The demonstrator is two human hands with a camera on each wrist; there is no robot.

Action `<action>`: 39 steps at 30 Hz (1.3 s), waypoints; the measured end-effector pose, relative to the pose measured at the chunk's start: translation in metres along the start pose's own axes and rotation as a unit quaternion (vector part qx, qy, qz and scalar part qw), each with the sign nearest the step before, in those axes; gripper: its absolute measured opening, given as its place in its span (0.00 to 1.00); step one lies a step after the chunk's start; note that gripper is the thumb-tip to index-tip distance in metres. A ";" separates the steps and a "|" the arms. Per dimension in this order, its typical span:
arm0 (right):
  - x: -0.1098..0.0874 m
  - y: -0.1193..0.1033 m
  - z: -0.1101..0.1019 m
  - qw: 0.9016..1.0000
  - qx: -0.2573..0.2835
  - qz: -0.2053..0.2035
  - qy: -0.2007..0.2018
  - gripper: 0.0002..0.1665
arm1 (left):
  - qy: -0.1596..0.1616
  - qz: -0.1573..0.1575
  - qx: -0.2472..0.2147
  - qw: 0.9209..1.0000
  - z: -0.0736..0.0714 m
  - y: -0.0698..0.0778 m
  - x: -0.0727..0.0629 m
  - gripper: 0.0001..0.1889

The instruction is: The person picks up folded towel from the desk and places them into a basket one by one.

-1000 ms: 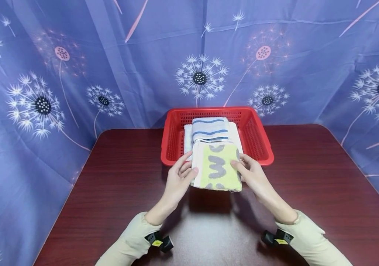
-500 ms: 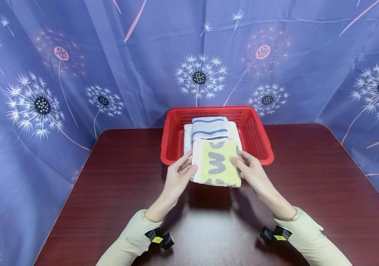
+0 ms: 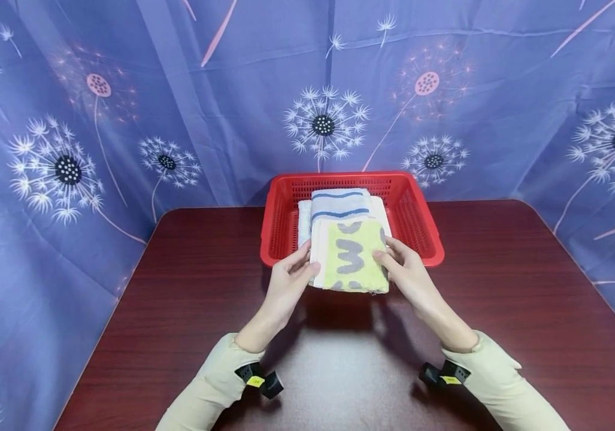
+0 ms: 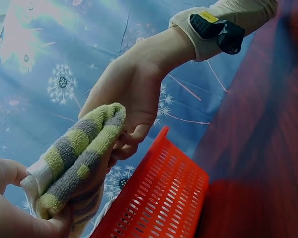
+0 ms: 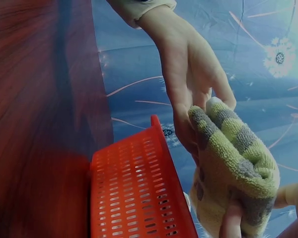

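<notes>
Between both hands is a folded yellow towel [image 3: 358, 257] with grey shapes and a white band on its left. My left hand [image 3: 288, 281] pinches its left side, thumb on top and fingers beneath. On the opposite side my right hand [image 3: 406, 272] grips it the same way. The towel is held up over the near rim of a red plastic basket [image 3: 415, 233]. Inside the basket lies a folded white towel with blue stripes [image 3: 341, 200], partly covered by the yellow one. In the right wrist view the yellow towel [image 5: 233, 163] shows its thick folded layers.
More white cloth [image 3: 379, 212] lies under the striped towel in the basket. The basket stands at the back of a dark red wooden table [image 3: 205, 269]. Behind it hangs a blue curtain [image 3: 242, 120] with dandelion prints.
Both hands have moved the yellow towel slightly forward, farther over the basket. It now covers more of the striped towel. The grip of both hands looks the same.
</notes>
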State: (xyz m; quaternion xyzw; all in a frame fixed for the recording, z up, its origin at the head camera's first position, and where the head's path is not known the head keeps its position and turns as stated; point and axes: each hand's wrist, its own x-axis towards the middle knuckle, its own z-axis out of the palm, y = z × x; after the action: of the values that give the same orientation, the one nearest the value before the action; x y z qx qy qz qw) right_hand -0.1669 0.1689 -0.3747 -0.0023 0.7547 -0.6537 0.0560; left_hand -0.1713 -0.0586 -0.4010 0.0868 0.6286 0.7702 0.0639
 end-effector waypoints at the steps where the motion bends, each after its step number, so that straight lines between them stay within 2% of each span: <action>1: 0.001 0.000 0.000 1.000 -0.003 -0.001 0.003 0.32 | -0.002 -0.001 -0.002 1.000 0.000 0.001 0.000 0.30; 10: 0.006 -0.004 0.000 1.000 -0.014 0.001 0.023 0.33 | 0.000 0.002 -0.009 1.000 0.003 0.003 0.007 0.31; 19: 0.013 -0.001 0.000 1.000 0.001 0.007 0.030 0.34 | 0.013 -0.023 0.010 1.000 0.005 0.004 0.012 0.32; 31: 0.022 -0.003 0.000 1.000 0.012 -0.007 0.027 0.34 | 0.001 -0.008 -0.007 1.000 0.003 0.003 0.021 0.33; 39: 0.027 -0.004 -0.002 0.999 0.019 -0.001 0.036 0.34 | 0.014 -0.012 -0.011 1.000 0.004 0.004 0.028 0.34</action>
State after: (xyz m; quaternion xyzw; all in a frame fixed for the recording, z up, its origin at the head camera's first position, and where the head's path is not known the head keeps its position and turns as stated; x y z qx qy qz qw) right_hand -0.1938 0.1681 -0.3724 0.0214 0.7437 -0.6676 0.0281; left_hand -0.1972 -0.0495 -0.3947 0.0678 0.6222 0.7772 0.0650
